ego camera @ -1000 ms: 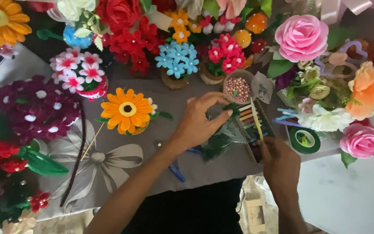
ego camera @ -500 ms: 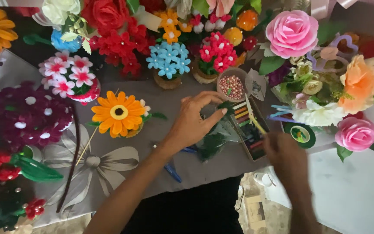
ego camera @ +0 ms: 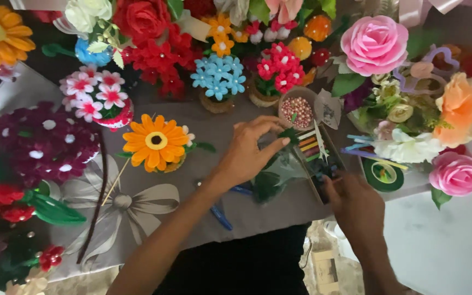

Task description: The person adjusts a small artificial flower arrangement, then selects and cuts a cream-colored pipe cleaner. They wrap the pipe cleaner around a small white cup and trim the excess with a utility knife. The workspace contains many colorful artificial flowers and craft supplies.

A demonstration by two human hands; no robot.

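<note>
Left hand: we see our left hand [ego camera: 252, 150] over the grey cloth [ego camera: 192, 196], thumb and fingers pinched together on a small green leaf piece [ego camera: 289, 134]; the other fingers are loosely curled.
Right hand: our right hand [ego camera: 356, 205] grips the near end of the tray [ego camera: 318, 158], fingers bent round its edge.
Tray: a narrow box of coloured strips, lying on the cloth between the two hands; its long axis runs from the near right up toward the far left, its far end pointing at the bead bowl [ego camera: 297, 111].
Leaf piece: held just above the tray's far end, beside the bowl; we cannot tell which way it points.
Under the left hand: a clear wrap with dark green leaves [ego camera: 271, 180], and blue pliers [ego camera: 219, 214] near the wrist.
Around: an orange daisy [ego camera: 155, 142] to the left, blue flowers [ego camera: 219, 76] and red flowers [ego camera: 279, 68] behind the bowl, a pink rose [ego camera: 375, 43] at far right, a tape roll [ego camera: 383, 175] just right of the tray.
In the way: flowers crowd every far side; only the cloth near us is open.
</note>
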